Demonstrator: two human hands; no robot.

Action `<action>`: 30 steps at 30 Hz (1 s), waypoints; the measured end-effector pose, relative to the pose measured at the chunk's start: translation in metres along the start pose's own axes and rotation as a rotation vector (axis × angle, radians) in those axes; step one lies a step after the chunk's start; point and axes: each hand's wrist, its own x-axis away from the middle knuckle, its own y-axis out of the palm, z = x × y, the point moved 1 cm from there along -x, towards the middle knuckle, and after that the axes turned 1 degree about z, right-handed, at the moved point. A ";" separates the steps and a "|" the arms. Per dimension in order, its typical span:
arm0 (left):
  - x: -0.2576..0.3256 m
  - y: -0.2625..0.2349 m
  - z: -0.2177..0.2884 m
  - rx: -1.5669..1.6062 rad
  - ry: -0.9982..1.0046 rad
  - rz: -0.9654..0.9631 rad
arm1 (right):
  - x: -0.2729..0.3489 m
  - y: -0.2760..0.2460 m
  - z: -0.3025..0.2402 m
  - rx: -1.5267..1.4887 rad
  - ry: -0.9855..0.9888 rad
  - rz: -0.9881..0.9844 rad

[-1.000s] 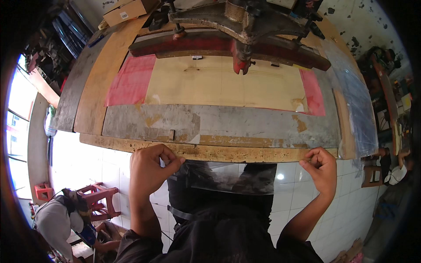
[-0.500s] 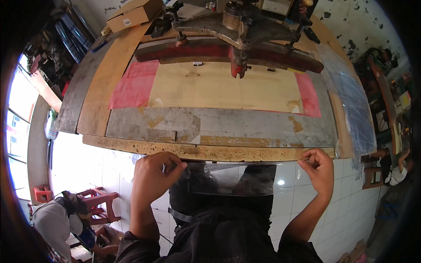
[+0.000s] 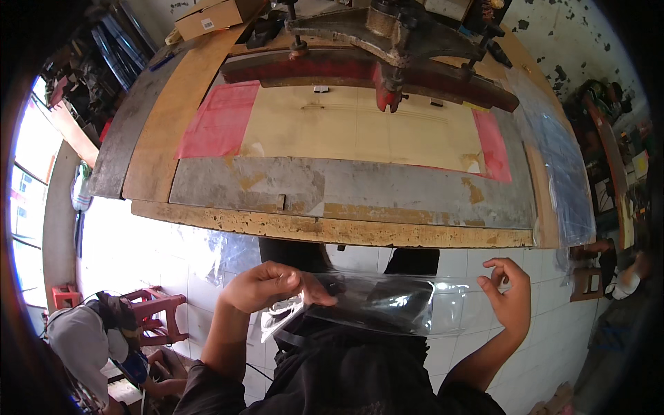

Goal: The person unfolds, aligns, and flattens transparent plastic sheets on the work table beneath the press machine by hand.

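Observation:
A clear, glossy plastic sheet (image 3: 394, 304) hangs in front of my dark clothing, just off the table's near edge, bright with reflections. Its left end is gripped by my left hand (image 3: 259, 289), the thumb on top and some fingers showing through the film. My right hand (image 3: 510, 294) is raised beside the sheet's right end, with thumb and index finger apart and nothing visible between them. Beyond both hands lies the worktable, where a cream rectangular sheet (image 3: 360, 128) with pink panels (image 3: 220, 119) at its ends rests on a grey metal plate (image 3: 415, 194).
Over the table hangs a heavy red and rusty press bar (image 3: 311, 72). The wooden front edge (image 3: 346, 229) runs across in front of me. More clear plastic (image 3: 559, 183) lies at right. A cardboard box (image 3: 211, 19) stands far left. At lower left, a person (image 3: 83, 339) is near a red stool (image 3: 158, 315).
Both hands have come back from the table edge toward my body, the plastic sheet along with the left. My right thumb and index finger have parted. The view has shifted slightly.

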 end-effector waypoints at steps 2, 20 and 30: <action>-0.007 0.007 -0.012 0.231 0.079 0.015 | 0.013 0.009 -0.015 0.184 -0.085 0.107; -0.038 0.033 0.016 -0.369 0.321 0.152 | 0.028 0.063 -0.065 -0.180 -0.530 0.175; -0.042 0.057 0.015 -0.476 0.335 0.153 | 0.024 0.041 -0.055 -0.334 -0.404 0.167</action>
